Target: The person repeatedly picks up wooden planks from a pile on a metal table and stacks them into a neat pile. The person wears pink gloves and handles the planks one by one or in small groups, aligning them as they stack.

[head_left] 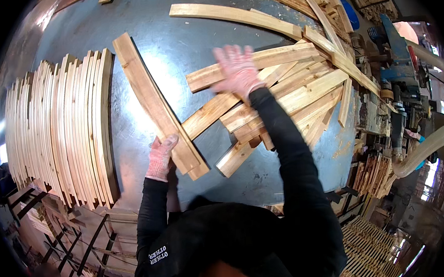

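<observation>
My left hand (161, 156), in a pale pink work glove, grips the near end of two stacked wooden boards (153, 102), thumb on top and fingers at the left edge. The boards lie at a slant on the metal table (138, 21). Over a loose, fanned pile of wooden boards (300, 95), my right hand (237, 70) is spread open and slightly blurred. It overlaps a board (283, 56) at the far side of the pile; whether it touches that board I cannot tell. From under the pile, another board (208, 114) reaches toward the stacked pair.
A neat row of boards on edge (61, 130) stands at the left. Beyond the pile lies a long board (235, 17). Machinery (396, 77) and a ribbed hose (426, 151) are at the right. Dark rack bars (94, 245) show below the table at left.
</observation>
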### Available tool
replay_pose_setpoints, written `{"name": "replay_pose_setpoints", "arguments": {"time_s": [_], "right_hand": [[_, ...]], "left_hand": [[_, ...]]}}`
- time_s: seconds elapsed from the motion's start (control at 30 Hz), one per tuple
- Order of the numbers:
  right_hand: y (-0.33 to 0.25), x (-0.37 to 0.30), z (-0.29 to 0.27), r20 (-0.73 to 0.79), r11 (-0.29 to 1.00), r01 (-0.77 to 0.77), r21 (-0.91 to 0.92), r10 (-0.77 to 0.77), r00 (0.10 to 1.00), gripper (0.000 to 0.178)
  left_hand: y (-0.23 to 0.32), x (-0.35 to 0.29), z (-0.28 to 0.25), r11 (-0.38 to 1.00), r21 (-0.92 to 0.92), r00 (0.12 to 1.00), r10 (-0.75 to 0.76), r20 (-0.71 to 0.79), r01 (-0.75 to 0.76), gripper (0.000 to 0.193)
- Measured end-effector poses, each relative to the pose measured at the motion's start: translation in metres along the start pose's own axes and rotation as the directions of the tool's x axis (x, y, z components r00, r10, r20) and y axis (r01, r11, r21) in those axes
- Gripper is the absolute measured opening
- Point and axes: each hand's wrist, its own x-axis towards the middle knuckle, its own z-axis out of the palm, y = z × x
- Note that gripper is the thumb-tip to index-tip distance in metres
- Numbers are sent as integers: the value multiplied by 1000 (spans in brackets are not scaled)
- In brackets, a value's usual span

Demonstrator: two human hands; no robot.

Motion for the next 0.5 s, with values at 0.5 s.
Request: {"name": "replay_pose_setpoints", "arguments": {"time_s": [0.5], "right_hand": [[-138, 49, -40, 312, 761, 7, 649, -275, 909, 88]], "left_hand": [[1, 2, 14, 994, 24, 988, 113, -107, -111, 53]]}}
